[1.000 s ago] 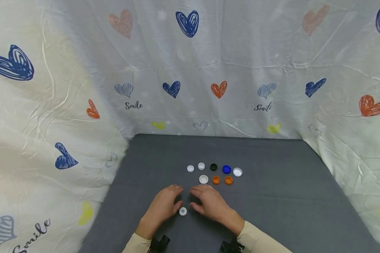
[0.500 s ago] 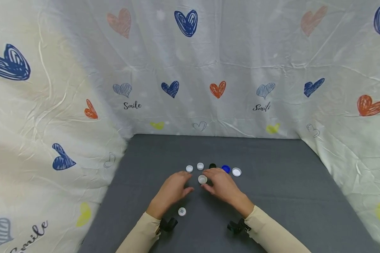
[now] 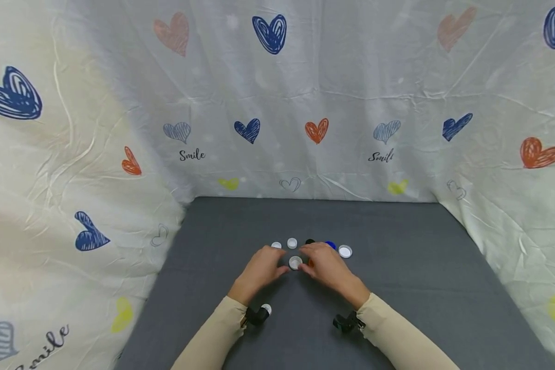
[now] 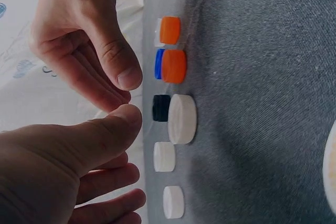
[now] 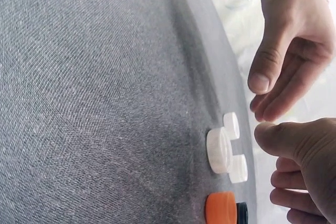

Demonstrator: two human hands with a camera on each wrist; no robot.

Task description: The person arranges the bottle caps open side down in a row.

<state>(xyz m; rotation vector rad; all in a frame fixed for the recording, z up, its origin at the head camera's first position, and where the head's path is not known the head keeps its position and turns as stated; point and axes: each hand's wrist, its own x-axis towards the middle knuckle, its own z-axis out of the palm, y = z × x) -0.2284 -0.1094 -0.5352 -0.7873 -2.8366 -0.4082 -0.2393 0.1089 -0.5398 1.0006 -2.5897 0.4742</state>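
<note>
My left hand [image 3: 258, 271] and right hand [image 3: 329, 266] hover above a group of bottle caps, thumbs and fingers facing each other. Neither holds anything. Between them in the head view lies a large white cap [image 3: 295, 263], hollow side up. Under the right hand, two orange caps are mostly hidden; the left wrist view shows both, a nearer orange cap [image 4: 174, 66] and a farther orange cap [image 4: 170, 30]. Behind stand a black cap [image 4: 160, 108] and a blue cap [image 4: 158, 64]. Two small white caps, one near my left fingertips [image 3: 276, 245] and another [image 3: 292, 243], complete the back row's left side.
A flat white lid [image 3: 345, 251] lies right of the blue cap. Nearer me, another white cap [image 3: 267, 308] is partly covered by the left wrist camera [image 3: 257, 316]. Grey cloth [image 3: 398, 288] covers the table; a heart-printed curtain [image 3: 351, 77] hangs behind and beside it.
Both hands have moved forward from around the near white cap to above the cap group. The left has also moved right, closer to the right hand. The caps stay in place.
</note>
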